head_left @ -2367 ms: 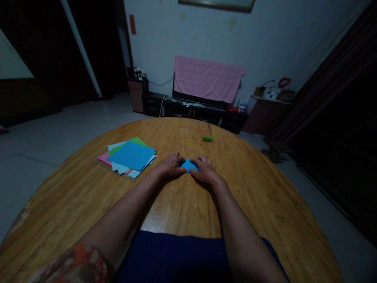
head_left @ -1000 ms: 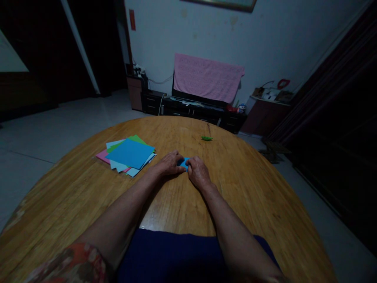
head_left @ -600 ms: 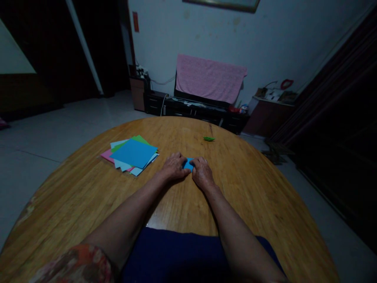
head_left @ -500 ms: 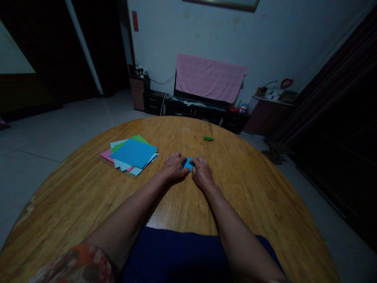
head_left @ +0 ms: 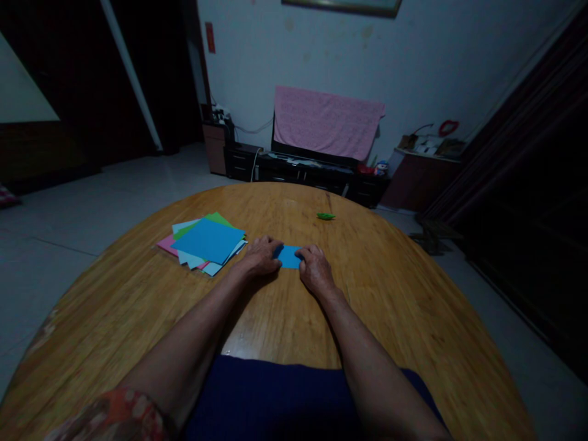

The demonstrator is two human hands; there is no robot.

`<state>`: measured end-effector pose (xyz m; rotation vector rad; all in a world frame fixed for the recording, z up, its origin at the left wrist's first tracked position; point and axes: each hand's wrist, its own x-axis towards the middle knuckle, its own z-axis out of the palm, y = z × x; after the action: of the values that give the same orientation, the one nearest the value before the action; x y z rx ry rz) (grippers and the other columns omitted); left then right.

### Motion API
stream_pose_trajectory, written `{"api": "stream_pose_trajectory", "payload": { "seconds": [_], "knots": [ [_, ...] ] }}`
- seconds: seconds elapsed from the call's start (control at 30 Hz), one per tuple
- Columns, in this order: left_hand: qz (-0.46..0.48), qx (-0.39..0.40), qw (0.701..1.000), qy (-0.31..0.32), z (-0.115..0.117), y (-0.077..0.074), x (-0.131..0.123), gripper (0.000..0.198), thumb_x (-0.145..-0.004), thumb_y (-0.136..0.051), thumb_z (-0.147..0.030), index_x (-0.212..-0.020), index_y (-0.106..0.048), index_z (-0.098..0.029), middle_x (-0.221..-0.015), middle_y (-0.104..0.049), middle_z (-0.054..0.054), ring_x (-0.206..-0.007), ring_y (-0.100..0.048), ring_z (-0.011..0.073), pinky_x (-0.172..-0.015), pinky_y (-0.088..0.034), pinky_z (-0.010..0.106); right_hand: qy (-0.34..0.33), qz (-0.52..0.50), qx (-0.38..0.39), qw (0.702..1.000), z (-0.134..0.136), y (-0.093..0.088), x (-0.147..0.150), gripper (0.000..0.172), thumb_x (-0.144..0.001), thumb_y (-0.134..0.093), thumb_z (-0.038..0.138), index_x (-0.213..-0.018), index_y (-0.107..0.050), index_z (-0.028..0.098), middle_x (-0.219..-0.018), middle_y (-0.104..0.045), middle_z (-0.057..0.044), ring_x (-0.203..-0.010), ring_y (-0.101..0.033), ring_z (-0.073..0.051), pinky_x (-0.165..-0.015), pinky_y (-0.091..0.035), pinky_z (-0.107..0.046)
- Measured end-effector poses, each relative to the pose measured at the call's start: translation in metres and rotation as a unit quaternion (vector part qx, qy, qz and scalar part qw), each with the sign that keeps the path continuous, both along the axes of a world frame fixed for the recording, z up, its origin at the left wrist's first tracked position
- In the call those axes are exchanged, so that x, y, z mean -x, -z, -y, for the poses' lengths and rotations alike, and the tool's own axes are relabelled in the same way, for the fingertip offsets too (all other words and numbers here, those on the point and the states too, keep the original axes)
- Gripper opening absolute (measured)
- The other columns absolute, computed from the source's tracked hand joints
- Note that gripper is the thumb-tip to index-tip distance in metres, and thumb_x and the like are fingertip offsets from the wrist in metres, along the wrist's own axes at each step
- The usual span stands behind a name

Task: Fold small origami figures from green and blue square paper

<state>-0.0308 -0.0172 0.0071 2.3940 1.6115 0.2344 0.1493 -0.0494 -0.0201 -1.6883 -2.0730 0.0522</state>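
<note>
— While looking down from the head view: straight onto the blue paper (head_left: 289, 258), flat on the round wooden table (head_left: 404, 331), between left hand (head_left: 263, 256) and right hand (head_left: 315, 267)!

— And the fingers?

— Touching both ends. On the left, thumb and forefinger apart, straddling the near and far corners; on the right, fingertips curled down over the opposite end. Clamped tight or merely resting? Impossible to tell from up here.

— Step in hand?

— Flattening, apparently. To do well: pin one end firmly, square edge to edge, then run a fingertip outward with even pressure. Go gently, too; probably quick to skew or wrinkle.

— On to materials!

— Smooth and matte, by the look; a small, straight-sided rectangle. Just left of the left hand, the paper stack (head_left: 209, 241): fanned squares, blue on top, with green, pale blue and pink corners poking out.

— Farther off?

— Beyond the right hand, well apart, a green folded shape (head_left: 326, 216), slim, pointed at both ends. Underfoot of it all, warm grain, soft sheen. Closest in, dark navy cloth (head_left: 271, 398). Across the room, dimly lit, a pink cloth (head_left: 328, 122), hanging limp.
</note>
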Motion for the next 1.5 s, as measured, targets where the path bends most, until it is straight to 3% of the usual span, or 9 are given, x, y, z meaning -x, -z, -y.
{"api": "stream_pose_trajectory", "payload": {
  "seconds": [0.3,0.47,0.73,0.83,0.93,1.07,1.23,1.5],
  "knots": [
    [-0.045,0.019,0.997,0.056,-0.001,-0.005,0.009,0.054,-0.081,-0.051,-0.039,-0.133,-0.046,-0.023,-0.141,-0.042,0.013,-0.128,-0.040,0.0329,-0.103,-0.034,0.047,-0.005,-0.013,-0.014,1.000,-0.004,0.005,-0.001,0.035,-0.079,-0.047,0.008,-0.104,-0.067,0.020,-0.108,-0.060,-0.008,-0.099,-0.051,-0.021,-0.085,-0.043,-0.030],
    [-0.041,0.026,0.996,0.072,-0.009,-0.001,0.020,0.058,-0.080,-0.052,-0.037,-0.134,-0.041,-0.019,-0.142,-0.041,0.015,-0.132,-0.037,0.0308,-0.106,-0.033,0.043,-0.011,-0.018,-0.018,1.000,-0.004,0.004,-0.001,0.035,-0.079,-0.046,0.007,-0.103,-0.068,0.019,-0.107,-0.060,-0.009,-0.099,-0.052,-0.022,-0.084,-0.043,-0.030],
    [0.003,0.045,0.996,0.072,-0.017,-0.003,0.030,0.040,-0.074,-0.056,-0.024,-0.114,-0.056,-0.017,-0.124,-0.053,0.012,-0.117,-0.050,0.0258,-0.096,-0.041,0.034,-0.013,-0.007,-0.002,1.000,-0.005,0.001,-0.002,0.035,-0.078,-0.046,0.006,-0.103,-0.067,0.019,-0.105,-0.060,-0.009,-0.099,-0.052,-0.021,-0.083,-0.043,-0.029],
    [0.023,0.016,0.999,0.045,-0.019,0.001,0.026,0.028,-0.082,-0.048,-0.028,-0.105,-0.060,-0.017,-0.115,-0.057,0.011,-0.112,-0.053,0.0242,-0.095,-0.041,0.033,-0.016,0.005,0.019,1.000,-0.008,-0.003,-0.001,0.035,-0.076,-0.047,0.005,-0.101,-0.067,0.019,-0.104,-0.060,-0.009,-0.099,-0.053,-0.021,-0.084,-0.042,-0.029],
    [0.012,-0.021,0.999,0.029,-0.017,0.004,0.019,0.033,-0.086,-0.046,-0.039,-0.106,-0.061,-0.018,-0.113,-0.057,0.011,-0.110,-0.053,0.0252,-0.095,-0.041,0.036,-0.015,0.002,0.031,0.999,-0.010,-0.008,-0.003,0.037,-0.075,-0.046,0.005,-0.105,-0.066,0.018,-0.106,-0.061,-0.009,-0.100,-0.054,-0.021,-0.086,-0.042,-0.029],
    [-0.012,-0.033,0.999,0.024,-0.012,0.002,0.013,0.040,-0.084,-0.050,-0.043,-0.114,-0.059,-0.018,-0.116,-0.055,0.012,-0.112,-0.052,0.0277,-0.096,-0.039,0.039,0.015,0.000,0.035,0.999,-0.010,-0.014,-0.012,0.040,-0.078,-0.051,0.017,-0.117,-0.060,0.015,-0.117,-0.059,-0.012,-0.107,-0.052,-0.024,-0.090,-0.040,-0.033],
    [-0.008,-0.033,0.999,0.016,-0.010,0.002,0.012,0.042,-0.084,-0.050,-0.040,-0.118,-0.058,-0.017,-0.123,-0.053,0.013,-0.116,-0.050,0.0282,-0.099,-0.037,0.039,0.066,0.036,0.089,0.993,-0.008,-0.019,-0.020,0.043,-0.081,-0.053,0.037,-0.118,-0.058,0.014,-0.124,-0.055,-0.015,-0.114,-0.047,-0.029,-0.094,-0.036,-0.041],
    [0.020,-0.022,1.000,0.006,-0.012,0.002,0.009,0.038,-0.080,-0.054,-0.036,-0.113,-0.060,-0.017,-0.120,-0.055,0.012,-0.115,-0.050,0.0280,-0.098,-0.039,0.041,0.072,0.033,0.097,0.992,-0.011,-0.019,-0.017,0.040,-0.078,-0.055,0.039,-0.111,-0.060,0.017,-0.117,-0.055,-0.012,-0.111,-0.047,-0.028,-0.092,-0.034,-0.041]
  ]
}}
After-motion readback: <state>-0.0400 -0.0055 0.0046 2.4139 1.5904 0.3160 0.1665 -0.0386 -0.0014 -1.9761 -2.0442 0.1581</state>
